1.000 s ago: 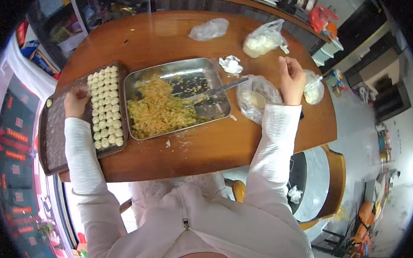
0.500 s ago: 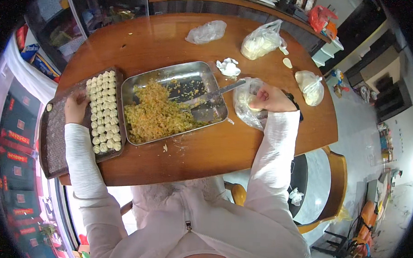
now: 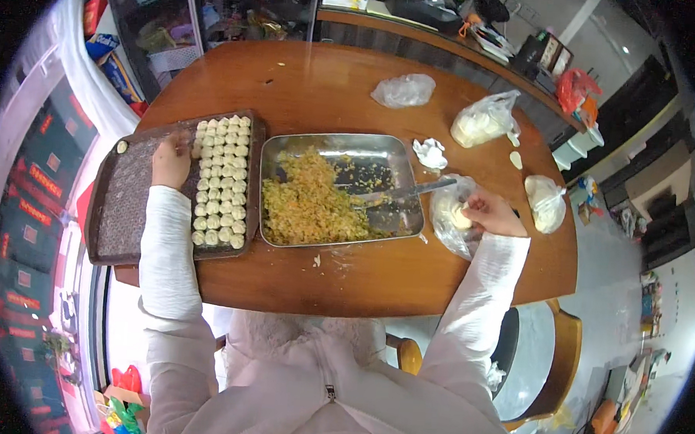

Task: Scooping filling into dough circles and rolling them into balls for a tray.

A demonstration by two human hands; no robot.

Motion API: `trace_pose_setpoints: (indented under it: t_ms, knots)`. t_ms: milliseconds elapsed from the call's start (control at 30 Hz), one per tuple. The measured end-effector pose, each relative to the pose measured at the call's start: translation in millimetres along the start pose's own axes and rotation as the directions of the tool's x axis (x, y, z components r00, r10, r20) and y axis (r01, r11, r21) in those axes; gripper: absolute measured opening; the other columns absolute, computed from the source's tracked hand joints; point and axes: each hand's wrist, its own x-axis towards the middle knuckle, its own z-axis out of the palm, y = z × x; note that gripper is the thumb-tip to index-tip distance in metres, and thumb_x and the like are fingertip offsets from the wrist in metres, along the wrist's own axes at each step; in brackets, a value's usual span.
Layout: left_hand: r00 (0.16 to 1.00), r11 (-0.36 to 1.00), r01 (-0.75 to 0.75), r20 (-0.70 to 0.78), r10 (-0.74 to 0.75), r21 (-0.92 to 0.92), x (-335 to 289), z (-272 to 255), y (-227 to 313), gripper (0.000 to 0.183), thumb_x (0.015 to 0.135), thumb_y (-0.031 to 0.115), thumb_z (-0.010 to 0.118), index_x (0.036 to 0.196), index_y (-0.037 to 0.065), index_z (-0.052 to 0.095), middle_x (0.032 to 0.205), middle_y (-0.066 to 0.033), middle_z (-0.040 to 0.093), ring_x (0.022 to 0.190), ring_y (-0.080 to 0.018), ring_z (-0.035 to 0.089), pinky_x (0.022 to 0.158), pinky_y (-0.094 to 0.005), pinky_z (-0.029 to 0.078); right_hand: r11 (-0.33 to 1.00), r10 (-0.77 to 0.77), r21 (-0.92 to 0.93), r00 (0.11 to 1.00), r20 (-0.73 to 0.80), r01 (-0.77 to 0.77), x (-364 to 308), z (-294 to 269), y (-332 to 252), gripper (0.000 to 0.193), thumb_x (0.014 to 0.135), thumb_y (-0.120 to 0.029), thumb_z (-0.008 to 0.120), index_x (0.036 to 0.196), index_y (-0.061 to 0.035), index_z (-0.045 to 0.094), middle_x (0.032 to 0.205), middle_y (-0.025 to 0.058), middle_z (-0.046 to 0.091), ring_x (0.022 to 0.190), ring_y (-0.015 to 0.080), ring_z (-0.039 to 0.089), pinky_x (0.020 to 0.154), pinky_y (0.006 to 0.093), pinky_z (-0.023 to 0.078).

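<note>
At the left, my left hand (image 3: 171, 163) is over the dark tray (image 3: 127, 213), its blurred fingertips beside the outer column of dumplings (image 3: 222, 180). Whether a dumpling is between those fingers cannot be made out. My right hand (image 3: 495, 214) is at an opened clear plastic bag (image 3: 447, 222), with thumb and fingers closed on a pale dough wrapper (image 3: 462, 218) in its mouth. Between the hands stands a steel pan (image 3: 344, 137) of crumbly yellow-green filling (image 3: 313, 199). A flat metal utensil (image 3: 424, 187) rests in it, its handle over the rim toward the bag.
A lone dumpling (image 3: 122, 147) sits at the tray's far left. Toward the back right are a crumpled tissue (image 3: 429, 153), an empty-looking clear bag (image 3: 404, 90), a bag of pale dough (image 3: 484, 122) and another tied bag (image 3: 545, 204). A wooden chair (image 3: 565, 346) stands at the right.
The view has turned and shifted, so the table sits straighter and farther right. My left hand stays by the dumplings; my right hand has drawn its fingers together at the bag's mouth.
</note>
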Motion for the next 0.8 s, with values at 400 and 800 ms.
trace_pose_setpoints:
  t_ms: [400,800]
  knots:
    - [0.964,0.713,-0.113,0.096,0.246,-0.692,-60.2,-39.2,209.2,0.038,0.086,0.000,0.066,0.124,0.003,0.060,0.109,-0.0052,0.067,0.103,-0.0125,0.060,0.092,-0.0272,0.047,0.564,-0.273,0.467,0.687,-0.673,0.681,-8.5,37.6,-86.3,0.018,0.090,-0.008,0.065,0.107,-0.0042,0.062,0.097,0.0030,0.068,0.083,0.0103,0.063,0.074,0.0238,0.050]
    - [0.792,0.362,0.448,0.551,0.265,-0.818,-102.1,10.9,229.8,0.018,0.093,0.011,0.065,0.104,-0.003,0.067,0.088,-0.0078,0.070,0.077,-0.0105,0.065,0.069,-0.0229,0.055,0.389,-0.488,0.843,0.859,-0.153,0.372,-7.0,159.5,-139.9,0.028,0.093,0.000,0.060,0.119,-0.0041,0.051,0.109,0.0065,0.065,0.096,0.0129,0.062,0.080,0.0272,0.052]
